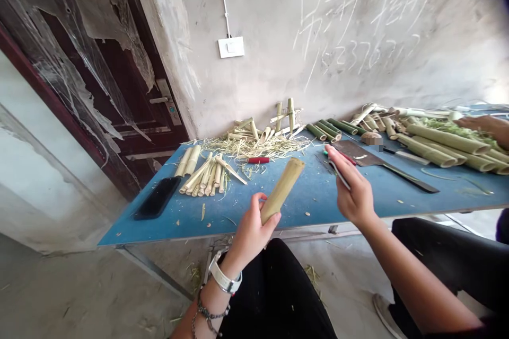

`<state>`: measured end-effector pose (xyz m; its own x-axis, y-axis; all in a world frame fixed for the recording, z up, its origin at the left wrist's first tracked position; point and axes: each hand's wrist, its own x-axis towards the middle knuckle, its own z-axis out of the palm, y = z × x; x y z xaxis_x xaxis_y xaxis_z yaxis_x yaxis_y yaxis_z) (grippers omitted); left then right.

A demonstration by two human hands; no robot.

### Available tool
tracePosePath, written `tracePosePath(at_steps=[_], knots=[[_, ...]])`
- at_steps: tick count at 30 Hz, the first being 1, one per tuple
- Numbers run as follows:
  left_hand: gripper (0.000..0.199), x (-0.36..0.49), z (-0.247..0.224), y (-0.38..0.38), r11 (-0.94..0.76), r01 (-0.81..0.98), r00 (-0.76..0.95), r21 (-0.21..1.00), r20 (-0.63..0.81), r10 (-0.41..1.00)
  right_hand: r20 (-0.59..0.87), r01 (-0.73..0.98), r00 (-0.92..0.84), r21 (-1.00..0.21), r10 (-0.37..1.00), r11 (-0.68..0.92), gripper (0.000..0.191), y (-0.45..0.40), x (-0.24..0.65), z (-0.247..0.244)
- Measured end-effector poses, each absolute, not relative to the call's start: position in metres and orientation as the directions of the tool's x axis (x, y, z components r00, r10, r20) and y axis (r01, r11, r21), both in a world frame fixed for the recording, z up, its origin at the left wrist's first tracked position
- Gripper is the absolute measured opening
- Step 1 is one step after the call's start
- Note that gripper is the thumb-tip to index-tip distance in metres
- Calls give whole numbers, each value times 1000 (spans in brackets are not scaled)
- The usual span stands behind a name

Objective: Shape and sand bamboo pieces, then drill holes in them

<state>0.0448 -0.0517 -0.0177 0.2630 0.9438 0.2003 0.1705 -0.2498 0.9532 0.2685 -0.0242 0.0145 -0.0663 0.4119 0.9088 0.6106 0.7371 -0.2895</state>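
Note:
My left hand is wrapped round the lower end of a pale bamboo tube, which tilts up and to the right above the front of the table. My right hand, to the right of the tube and apart from it, has its fingers stretched forward together. Against the palm side of those fingers lies a thin grey tool with a bit of green at its far end; its kind is not clear. Beyond that hand, a broad cleaver rests on the blue table.
Split bamboo pieces, a black phone and a red handle lie left. Shavings and green bamboo tubes are along the wall. At right, another person's hand is by stacked bamboo.

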Motion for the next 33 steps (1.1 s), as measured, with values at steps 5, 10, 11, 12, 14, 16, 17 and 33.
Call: tracePosePath(at_steps=[5, 10, 11, 12, 14, 16, 17, 33], knots=[[40, 45, -4, -43, 87, -222, 325, 971, -10, 946, 917, 574, -55, -294, 395, 764, 48, -33, 254, 12], [45, 46, -5, -37, 231, -385, 379, 894, -76, 922, 856, 563, -394, -62, 334, 824, 56, -44, 238, -6], [44, 46, -7, -37, 213, -371, 346, 904, -79, 935, 778, 511, -558, 48, 289, 858, 56, -44, 234, -8], [42, 47, -9, -37, 192, -361, 311, 913, -77, 947, 683, 442, -689, 132, 242, 887, 55, -43, 231, -9], [42, 49, -12, -39, 185, -329, 317, 926, -77, 945, 572, 370, -794, 189, 204, 910, 52, -34, 229, -8], [46, 51, -13, -43, 225, -282, 430, 933, -86, 899, 638, 466, -718, 146, 277, 872, 51, -21, 231, -3], [48, 52, -13, -44, 255, -261, 496, 931, -97, 863, 697, 540, -640, 106, 325, 835, 52, -16, 231, -1], [45, 43, -12, -49, 392, -318, 623, 863, -121, 772, 725, 408, -662, 136, 190, 903, 54, 4, 249, 3]])
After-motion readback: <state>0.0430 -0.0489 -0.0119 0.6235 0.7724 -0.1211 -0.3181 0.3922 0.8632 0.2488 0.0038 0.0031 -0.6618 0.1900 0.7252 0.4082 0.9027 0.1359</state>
